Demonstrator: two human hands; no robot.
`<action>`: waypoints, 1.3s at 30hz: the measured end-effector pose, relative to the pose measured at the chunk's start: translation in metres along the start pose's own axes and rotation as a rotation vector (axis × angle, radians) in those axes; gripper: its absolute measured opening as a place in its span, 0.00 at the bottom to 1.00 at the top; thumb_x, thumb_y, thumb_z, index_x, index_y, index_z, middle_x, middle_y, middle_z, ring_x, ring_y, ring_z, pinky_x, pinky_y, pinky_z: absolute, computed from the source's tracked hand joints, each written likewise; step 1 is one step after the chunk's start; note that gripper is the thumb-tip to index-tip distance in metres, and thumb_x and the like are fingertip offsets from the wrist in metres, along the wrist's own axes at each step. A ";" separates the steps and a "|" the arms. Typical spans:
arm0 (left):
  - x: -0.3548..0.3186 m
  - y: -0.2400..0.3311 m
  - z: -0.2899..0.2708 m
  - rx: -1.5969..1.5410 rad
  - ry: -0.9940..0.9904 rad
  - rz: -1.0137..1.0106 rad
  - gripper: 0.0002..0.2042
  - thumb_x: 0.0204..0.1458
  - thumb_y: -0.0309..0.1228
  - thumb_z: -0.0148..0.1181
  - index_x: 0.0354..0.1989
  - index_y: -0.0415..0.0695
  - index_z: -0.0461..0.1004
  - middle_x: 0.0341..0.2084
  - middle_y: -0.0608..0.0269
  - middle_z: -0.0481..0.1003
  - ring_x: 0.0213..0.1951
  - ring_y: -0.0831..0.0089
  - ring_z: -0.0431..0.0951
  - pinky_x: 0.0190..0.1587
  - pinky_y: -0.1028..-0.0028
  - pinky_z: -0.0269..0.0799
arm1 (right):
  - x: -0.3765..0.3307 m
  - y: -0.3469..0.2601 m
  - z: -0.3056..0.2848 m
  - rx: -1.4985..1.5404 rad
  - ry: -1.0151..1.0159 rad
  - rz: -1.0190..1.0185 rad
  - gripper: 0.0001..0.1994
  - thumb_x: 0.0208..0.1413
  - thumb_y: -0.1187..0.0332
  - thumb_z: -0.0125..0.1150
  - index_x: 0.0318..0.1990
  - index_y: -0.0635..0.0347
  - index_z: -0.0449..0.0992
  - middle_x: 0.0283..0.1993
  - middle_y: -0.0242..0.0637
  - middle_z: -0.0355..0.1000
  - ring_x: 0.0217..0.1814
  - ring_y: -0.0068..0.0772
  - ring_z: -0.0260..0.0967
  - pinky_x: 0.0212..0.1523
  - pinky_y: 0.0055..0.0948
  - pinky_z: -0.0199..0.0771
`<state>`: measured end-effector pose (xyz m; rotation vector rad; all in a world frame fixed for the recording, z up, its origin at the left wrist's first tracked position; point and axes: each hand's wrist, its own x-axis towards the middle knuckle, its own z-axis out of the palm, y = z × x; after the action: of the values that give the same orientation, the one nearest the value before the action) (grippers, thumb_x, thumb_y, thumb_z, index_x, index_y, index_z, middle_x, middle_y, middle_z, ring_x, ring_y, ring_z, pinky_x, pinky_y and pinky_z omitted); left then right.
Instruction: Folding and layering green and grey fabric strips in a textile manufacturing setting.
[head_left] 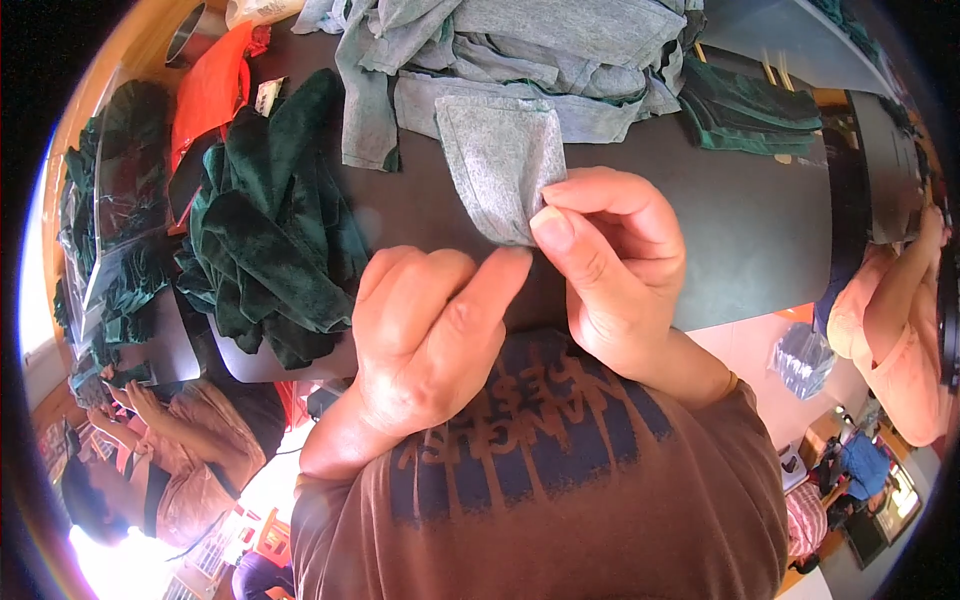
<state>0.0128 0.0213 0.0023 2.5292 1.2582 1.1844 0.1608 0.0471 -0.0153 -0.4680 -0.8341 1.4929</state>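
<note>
One small grey cloth piece is over the dark table, its lower right edge pinched in the right hand; whether the left hand, at its bottom edge, grips cannot be told. A loosened pinch could let it slip.

Textile workshop, heaped grey fabric pieces, dark-green cloth, dark worktable, other people nearby

Mottled grey, dark green.
Pale grey, finely speckled, on the fabric piece and cloth pile; deep green on the velvet heap; dark grey-brown on the surface; brown with dark blue print on the shirt.
</note>
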 end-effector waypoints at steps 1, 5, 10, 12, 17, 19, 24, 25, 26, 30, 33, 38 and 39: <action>0.001 0.001 0.000 0.001 0.001 0.002 0.24 0.22 0.16 0.57 0.38 0.37 0.74 0.22 0.64 0.65 0.20 0.71 0.64 0.23 0.73 0.60 | 0.000 0.000 -0.003 0.024 -0.015 0.028 0.10 0.53 0.80 0.54 0.43 0.65 0.69 0.39 0.32 0.70 0.41 0.18 0.66 0.44 0.17 0.66; 0.001 0.004 0.006 -0.042 -0.023 -0.130 0.29 0.25 0.14 0.56 0.46 0.33 0.69 0.24 0.61 0.67 0.21 0.68 0.66 0.24 0.71 0.61 | 0.004 -0.002 0.003 0.105 -0.017 0.199 0.18 0.54 0.79 0.53 0.53 0.64 0.61 0.45 0.35 0.66 0.47 0.19 0.64 0.48 0.19 0.64; 0.007 0.012 -0.006 -0.193 -0.126 -0.367 0.32 0.30 0.18 0.58 0.53 0.31 0.62 0.29 0.56 0.69 0.26 0.64 0.69 0.32 0.70 0.64 | 0.006 -0.003 0.000 0.166 -0.104 0.351 0.23 0.54 0.78 0.52 0.57 0.62 0.56 0.47 0.36 0.65 0.49 0.20 0.63 0.49 0.20 0.63; -0.009 0.006 -0.007 -0.443 -0.089 -0.460 0.27 0.37 0.23 0.59 0.50 0.32 0.64 0.31 0.57 0.70 0.28 0.68 0.70 0.35 0.71 0.65 | 0.005 -0.006 0.002 0.079 -0.094 0.358 0.23 0.55 0.78 0.52 0.57 0.62 0.56 0.46 0.35 0.66 0.47 0.19 0.63 0.48 0.19 0.63; -0.007 0.012 -0.018 -0.804 0.101 -0.846 0.11 0.48 0.30 0.58 0.36 0.38 0.66 0.28 0.65 0.68 0.33 0.80 0.65 0.39 0.78 0.61 | 0.003 -0.007 0.004 -0.038 -0.114 0.321 0.22 0.54 0.78 0.53 0.57 0.62 0.57 0.46 0.36 0.66 0.45 0.19 0.63 0.46 0.18 0.62; -0.002 0.008 -0.012 -0.879 0.084 -0.805 0.08 0.51 0.29 0.56 0.35 0.38 0.67 0.27 0.68 0.69 0.29 0.83 0.65 0.35 0.82 0.61 | 0.003 -0.007 0.005 -0.063 -0.144 0.307 0.22 0.54 0.79 0.53 0.57 0.62 0.58 0.46 0.36 0.66 0.45 0.20 0.63 0.46 0.19 0.62; 0.007 0.008 -0.010 -0.971 0.225 -1.042 0.11 0.53 0.33 0.51 0.39 0.38 0.69 0.24 0.70 0.69 0.22 0.84 0.62 0.24 0.84 0.55 | 0.002 -0.004 0.006 -0.084 -0.232 0.379 0.20 0.54 0.80 0.51 0.55 0.63 0.59 0.44 0.35 0.66 0.44 0.21 0.64 0.46 0.19 0.62; 0.007 0.008 -0.010 -0.971 0.257 -1.004 0.10 0.53 0.31 0.51 0.38 0.38 0.69 0.24 0.70 0.69 0.21 0.84 0.61 0.23 0.84 0.54 | 0.001 -0.005 0.010 -0.059 -0.144 0.429 0.16 0.54 0.79 0.52 0.51 0.64 0.62 0.40 0.31 0.67 0.39 0.16 0.63 0.40 0.16 0.63; 0.007 0.009 -0.010 -0.972 0.288 -0.967 0.08 0.52 0.30 0.51 0.37 0.39 0.69 0.23 0.70 0.69 0.21 0.84 0.61 0.23 0.84 0.54 | 0.000 -0.007 0.011 -0.057 -0.143 0.432 0.16 0.54 0.79 0.52 0.51 0.64 0.62 0.40 0.31 0.67 0.39 0.16 0.63 0.40 0.16 0.63; 0.011 0.006 -0.014 -0.986 0.431 -0.977 0.03 0.52 0.27 0.52 0.31 0.41 0.70 0.22 0.74 0.68 0.23 0.89 0.61 0.26 0.86 0.56 | 0.004 -0.009 0.008 -0.175 -0.149 0.603 0.05 0.55 0.76 0.53 0.39 0.63 0.69 0.29 0.20 0.64 0.28 0.06 0.56 0.28 0.10 0.57; 0.016 0.006 -0.015 -0.973 0.425 -0.979 0.04 0.52 0.27 0.53 0.29 0.41 0.69 0.19 0.74 0.67 0.21 0.88 0.60 0.25 0.85 0.54 | 0.005 -0.015 0.008 -0.104 -0.158 0.593 0.06 0.55 0.76 0.54 0.40 0.63 0.68 0.29 0.23 0.66 0.26 0.07 0.55 0.25 0.11 0.52; 0.020 0.002 -0.012 -1.072 0.417 -1.050 0.04 0.52 0.28 0.52 0.29 0.42 0.68 0.17 0.72 0.66 0.18 0.86 0.58 0.23 0.84 0.53 | 0.004 -0.015 0.002 -0.017 -0.172 0.519 0.03 0.55 0.76 0.52 0.37 0.62 0.69 0.26 0.20 0.63 0.25 0.06 0.55 0.25 0.10 0.53; 0.016 -0.001 -0.012 -1.174 0.391 -1.060 0.05 0.53 0.29 0.51 0.29 0.41 0.69 0.17 0.72 0.65 0.18 0.86 0.58 0.22 0.83 0.52 | 0.003 -0.016 0.002 -0.017 -0.169 0.517 0.03 0.55 0.76 0.52 0.37 0.62 0.69 0.26 0.20 0.63 0.25 0.06 0.55 0.25 0.10 0.53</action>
<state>0.0100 0.0299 0.0203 0.6659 1.1178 1.4216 0.1698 0.0485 -0.0022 -0.6073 -0.8994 2.0242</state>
